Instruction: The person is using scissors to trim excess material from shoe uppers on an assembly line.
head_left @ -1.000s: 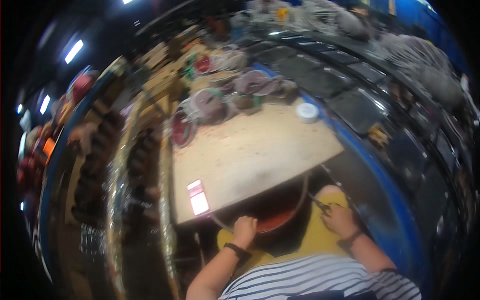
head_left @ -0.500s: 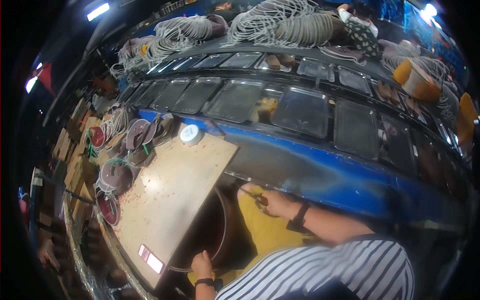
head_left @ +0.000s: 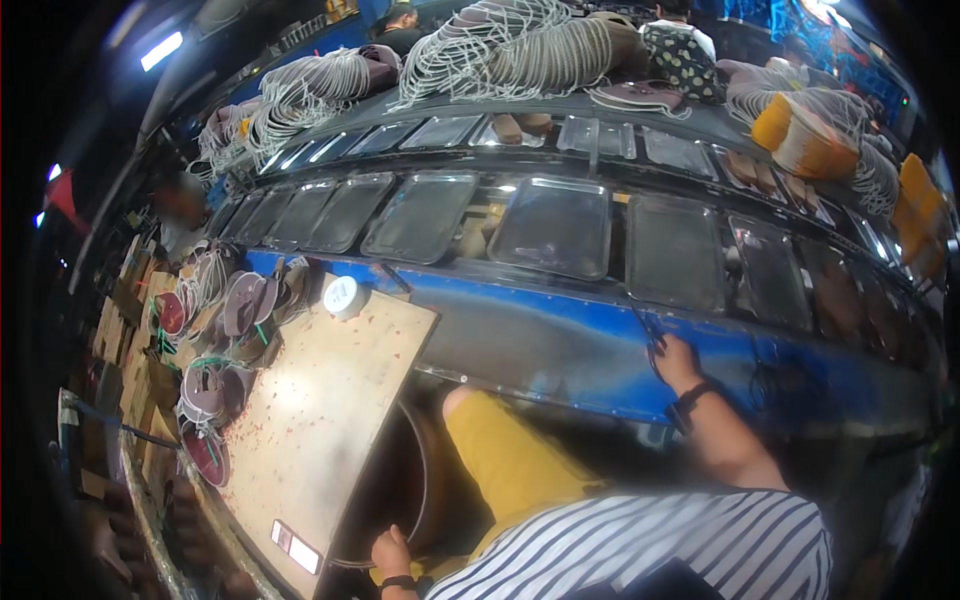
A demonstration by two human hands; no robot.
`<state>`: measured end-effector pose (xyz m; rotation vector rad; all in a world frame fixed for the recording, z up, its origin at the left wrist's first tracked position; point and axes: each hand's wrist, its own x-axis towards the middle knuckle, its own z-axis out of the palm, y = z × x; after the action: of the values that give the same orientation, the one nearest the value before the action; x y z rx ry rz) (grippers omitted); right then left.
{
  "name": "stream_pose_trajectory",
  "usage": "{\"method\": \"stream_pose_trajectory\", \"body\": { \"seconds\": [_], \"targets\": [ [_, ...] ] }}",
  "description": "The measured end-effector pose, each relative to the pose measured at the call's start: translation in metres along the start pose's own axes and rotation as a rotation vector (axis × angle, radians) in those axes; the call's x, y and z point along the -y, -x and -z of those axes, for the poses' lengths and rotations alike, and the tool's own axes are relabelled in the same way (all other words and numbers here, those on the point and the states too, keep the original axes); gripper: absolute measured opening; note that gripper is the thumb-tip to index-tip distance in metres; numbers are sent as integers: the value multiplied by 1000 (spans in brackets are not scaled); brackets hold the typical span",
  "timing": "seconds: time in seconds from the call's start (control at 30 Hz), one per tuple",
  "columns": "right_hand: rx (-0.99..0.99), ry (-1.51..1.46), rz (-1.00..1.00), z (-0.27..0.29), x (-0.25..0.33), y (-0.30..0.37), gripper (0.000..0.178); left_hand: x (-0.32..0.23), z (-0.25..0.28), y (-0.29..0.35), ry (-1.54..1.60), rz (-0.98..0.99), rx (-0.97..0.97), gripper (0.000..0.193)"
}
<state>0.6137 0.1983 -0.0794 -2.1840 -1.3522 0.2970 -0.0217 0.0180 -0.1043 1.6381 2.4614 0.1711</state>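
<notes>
My right hand reaches up to the blue edge of the conveyor and grips a thin dark tool or wire. A dark wristband sits on that wrist. My left hand rests low on the rim of a dark round bucket beside my yellow-clad knee. Its fingers curl over the rim. A wooden board lies to the left of the bucket, with a small white-and-red card near its front end and a white round lid at its far corner.
Several shiny metal trays run along the conveyor. Bundles of white cord and shoe parts are piled behind it, with people at work beyond. Maroon soles tied in bunches lie left of the board. Orange cord spools sit at the right.
The view has swung right and upward, bringing the conveyor closer. My right hand rose from my lap to the conveyor's blue edge. My left hand stays on the bucket rim.
</notes>
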Motion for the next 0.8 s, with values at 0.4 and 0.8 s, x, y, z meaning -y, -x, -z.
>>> {"method": "stream_pose_trajectory", "body": {
  "seconds": [0.4, 0.8],
  "targets": [
    [-162, 20, 111, -53, -60, 15, 34, -15, 13, 3, 28, 134, 71, 47],
    [-72, 243, 56, -35, -21, 16, 25, -11, 19, 10, 72, 147, -8, 43]
  ]
}}
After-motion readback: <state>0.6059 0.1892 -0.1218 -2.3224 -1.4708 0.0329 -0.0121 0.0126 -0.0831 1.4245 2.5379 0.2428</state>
